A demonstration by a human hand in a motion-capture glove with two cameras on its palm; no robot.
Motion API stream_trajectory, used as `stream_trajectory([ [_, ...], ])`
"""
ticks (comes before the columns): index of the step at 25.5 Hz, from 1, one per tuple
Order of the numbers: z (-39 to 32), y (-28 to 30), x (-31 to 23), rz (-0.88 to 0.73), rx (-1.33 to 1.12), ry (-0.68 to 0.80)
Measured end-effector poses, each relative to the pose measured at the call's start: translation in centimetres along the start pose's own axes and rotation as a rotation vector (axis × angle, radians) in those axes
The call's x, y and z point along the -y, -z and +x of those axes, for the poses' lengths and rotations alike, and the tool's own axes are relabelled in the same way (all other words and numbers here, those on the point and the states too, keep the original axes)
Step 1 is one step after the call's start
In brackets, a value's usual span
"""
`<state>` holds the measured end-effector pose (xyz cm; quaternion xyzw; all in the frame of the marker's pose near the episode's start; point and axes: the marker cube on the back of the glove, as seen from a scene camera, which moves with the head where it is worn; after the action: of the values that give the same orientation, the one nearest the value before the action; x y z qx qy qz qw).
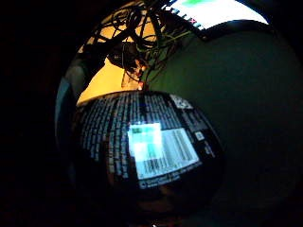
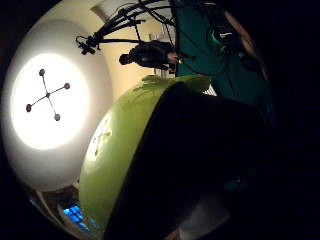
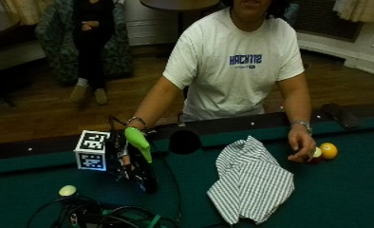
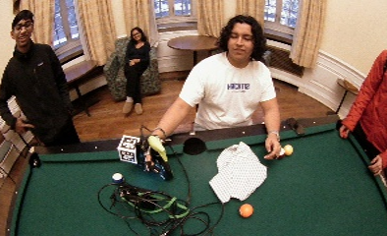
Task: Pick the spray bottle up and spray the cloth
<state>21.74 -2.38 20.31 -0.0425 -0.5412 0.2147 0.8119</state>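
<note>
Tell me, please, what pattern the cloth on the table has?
The cloth has thin dark and white stripes, clearest in the outside view.

The person [image 3: 238,71] wears a white short-sleeved T-shirt [image 3: 206,90] with a small blue printed word across the chest (too small to read surely). The right hand [image 3: 129,159] wears a black glove, with a thin bracelet [image 3: 136,119] at that wrist; a wristband [image 3: 300,124] circles the bare hand's wrist.
</note>
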Motion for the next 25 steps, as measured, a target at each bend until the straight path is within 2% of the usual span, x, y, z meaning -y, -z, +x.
stream_trajectory([
  [7,0.5,-1.4,0.5,-0.043,-0.037,-0.068],
  [10,0.0,-1.7,0.8,0.030,-0.024,-0.052],
  [14,-1.8,-2.1,0.9,0.186,-0.007,0.058],
  [20,-10.1,-2.1,-0.5,0.295,0.031,0.233],
  [25,-19.2,-1.9,-2.5,0.253,0.091,0.303],
])
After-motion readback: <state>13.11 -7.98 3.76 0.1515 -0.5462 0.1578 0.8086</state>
